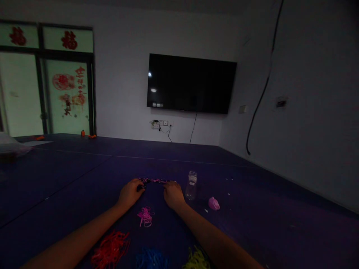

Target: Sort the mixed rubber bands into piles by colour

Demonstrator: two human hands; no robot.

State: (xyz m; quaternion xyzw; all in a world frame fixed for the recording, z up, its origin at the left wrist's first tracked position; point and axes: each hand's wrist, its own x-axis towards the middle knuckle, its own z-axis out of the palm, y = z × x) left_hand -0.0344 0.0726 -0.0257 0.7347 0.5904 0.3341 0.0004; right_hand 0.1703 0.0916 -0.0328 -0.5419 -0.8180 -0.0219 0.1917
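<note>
In the head view, your left hand curls at the left end of the pink and black strip, your right hand over its right end; I can't tell if either grips. The strip lies beyond the near pink bands. You seem to be laying it straight, so the next move calls for gentle fingers.

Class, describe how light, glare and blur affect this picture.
Head view: dim overall, the glass doors among the brightest areas; head view: small reflections on the television's left side; head view: plastic at the left edge looks smeared; head view: strand between the hands too dark for fine detail.
</note>
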